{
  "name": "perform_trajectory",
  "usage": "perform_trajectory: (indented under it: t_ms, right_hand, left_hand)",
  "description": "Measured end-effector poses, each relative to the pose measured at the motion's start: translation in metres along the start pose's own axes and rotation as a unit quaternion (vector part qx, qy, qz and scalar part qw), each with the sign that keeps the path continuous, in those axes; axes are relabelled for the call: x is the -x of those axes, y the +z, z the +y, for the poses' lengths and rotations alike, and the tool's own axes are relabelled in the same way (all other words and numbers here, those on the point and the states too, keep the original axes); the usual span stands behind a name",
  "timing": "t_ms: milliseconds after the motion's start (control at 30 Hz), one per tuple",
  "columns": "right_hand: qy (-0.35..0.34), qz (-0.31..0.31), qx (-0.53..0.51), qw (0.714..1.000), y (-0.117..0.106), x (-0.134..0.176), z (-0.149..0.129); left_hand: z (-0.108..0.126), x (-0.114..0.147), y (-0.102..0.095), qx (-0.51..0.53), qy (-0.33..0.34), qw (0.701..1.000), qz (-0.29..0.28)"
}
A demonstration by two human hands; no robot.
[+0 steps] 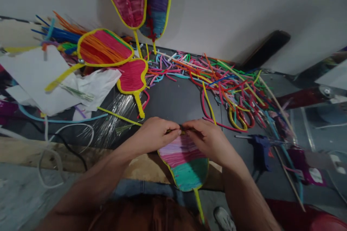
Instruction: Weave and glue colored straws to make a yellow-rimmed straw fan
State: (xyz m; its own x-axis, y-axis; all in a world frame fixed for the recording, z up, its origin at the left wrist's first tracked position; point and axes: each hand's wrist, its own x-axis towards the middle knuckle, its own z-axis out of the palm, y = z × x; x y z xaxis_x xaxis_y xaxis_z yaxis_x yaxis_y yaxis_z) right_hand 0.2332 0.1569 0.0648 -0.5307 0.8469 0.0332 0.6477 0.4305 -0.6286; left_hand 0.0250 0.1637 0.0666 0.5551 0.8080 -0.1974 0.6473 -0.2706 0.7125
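Observation:
At the table's near edge, my left hand [154, 134] and my right hand [207, 140] are both closed, fingertips almost meeting. They pinch a yellow pipe cleaner [119, 116] along the top edge of a petal-shaped piece [187, 166]. The pipe cleaner's free length sticks out to the left of my left hand. Bands of lilac, pink and green fill the petal, which has a yellow border and a yellow stem [199, 205] hanging down. My fingers cover part of its top edge. Another yellow strand [209, 103] rises just beyond my right hand; whether it connects is unclear.
Finished-looking petals [103, 48] lie at the left and back, some leaning on the wall. Loose coloured pipe cleaners [217, 79] heap along the back right, with red-handled scissors [248, 117]. A blue glue gun [261, 153] lies right. White paper [46, 79] and thin wires [114, 115] lie left.

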Motion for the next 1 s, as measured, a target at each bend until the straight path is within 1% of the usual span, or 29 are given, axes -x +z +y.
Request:
perform_trajectory:
  t_ms: [100, 200, 300, 433, 533, 633, 733, 900, 1000]
  right_hand:
    - [-0.007, 0.009, 0.016, 1.000, 0.002, 0.001, 0.000]
    - [-0.026, 0.025, 0.014, 0.999, 0.003, 0.003, -0.001]
    - [-0.031, 0.046, -0.023, 0.998, 0.001, 0.007, 0.000]
    - [-0.008, 0.060, -0.076, 0.995, -0.007, 0.008, 0.003]
    - [-0.023, 0.057, -0.057, 0.996, -0.009, 0.006, 0.004]
    - [-0.052, 0.028, -0.027, 0.998, -0.006, 0.003, 0.003]
    - [-0.047, 0.011, -0.019, 0.999, -0.003, 0.002, 0.003]
    - [-0.044, 0.027, -0.026, 0.998, -0.003, 0.005, 0.002]
    - [-0.061, 0.037, -0.024, 0.997, -0.004, 0.006, 0.002]
  left_hand:
    - [0.002, -0.002, 0.001, 0.011, -0.014, 1.000, -0.014]
    - [0.000, -0.003, 0.000, 0.051, -0.022, 0.998, -0.042]
    - [-0.001, -0.003, -0.002, 0.090, -0.026, 0.993, -0.073]
    - [-0.002, -0.002, -0.002, 0.117, -0.033, 0.989, -0.086]
    - [-0.003, -0.003, -0.001, 0.116, -0.038, 0.989, -0.086]
    - [-0.003, -0.003, -0.001, 0.103, -0.038, 0.991, -0.078]
    - [-0.003, -0.002, 0.001, 0.092, -0.036, 0.993, -0.070]
    - [0.001, 0.000, 0.002, 0.128, -0.063, 0.989, -0.030]
    - [0.003, 0.003, 0.001, 0.137, -0.072, 0.988, -0.026]
